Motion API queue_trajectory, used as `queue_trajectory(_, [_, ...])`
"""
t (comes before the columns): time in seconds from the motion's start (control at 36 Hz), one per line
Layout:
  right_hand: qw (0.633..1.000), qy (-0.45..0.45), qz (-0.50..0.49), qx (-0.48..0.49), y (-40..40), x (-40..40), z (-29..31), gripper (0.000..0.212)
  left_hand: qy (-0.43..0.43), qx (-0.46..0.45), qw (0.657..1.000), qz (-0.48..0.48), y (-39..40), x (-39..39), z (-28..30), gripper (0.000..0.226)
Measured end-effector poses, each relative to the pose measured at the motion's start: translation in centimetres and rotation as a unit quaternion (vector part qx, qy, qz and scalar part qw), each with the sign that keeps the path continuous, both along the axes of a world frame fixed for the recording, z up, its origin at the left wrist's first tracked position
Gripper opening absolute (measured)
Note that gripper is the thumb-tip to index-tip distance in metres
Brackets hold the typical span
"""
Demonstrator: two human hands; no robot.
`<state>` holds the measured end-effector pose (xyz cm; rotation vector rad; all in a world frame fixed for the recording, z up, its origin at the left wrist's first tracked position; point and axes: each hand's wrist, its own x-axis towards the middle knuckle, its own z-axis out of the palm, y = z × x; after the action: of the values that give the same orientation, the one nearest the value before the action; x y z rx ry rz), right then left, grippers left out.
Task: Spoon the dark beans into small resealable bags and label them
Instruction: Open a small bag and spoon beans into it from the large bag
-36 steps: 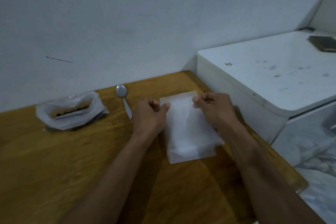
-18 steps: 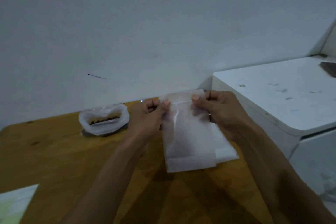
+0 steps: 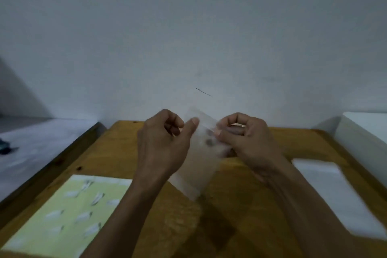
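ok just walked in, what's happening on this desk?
A person holds one small clear bag up above the wooden table, both hands at its top edge: the left hand pinches one side, the right hand the other, apparently working the mouth open. It looks empty. A stack of spare bags lies to the right and a yellow-green label sheet to the left. No beans or spoon are in view.

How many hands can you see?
2. The left hand and the right hand both hold up one small clear bag above the wooden table, pinching its top edge.
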<state>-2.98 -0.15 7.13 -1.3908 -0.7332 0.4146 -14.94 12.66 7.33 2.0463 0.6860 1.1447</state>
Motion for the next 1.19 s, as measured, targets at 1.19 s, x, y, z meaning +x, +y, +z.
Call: queue_trajectory(1.19, [0.991,-0.064,0.01,-0.116,6.1,4.3,-4.2,0.015,0.296,-0.065,0.952,-0.043,3.1,4.7,1.8,0.033])
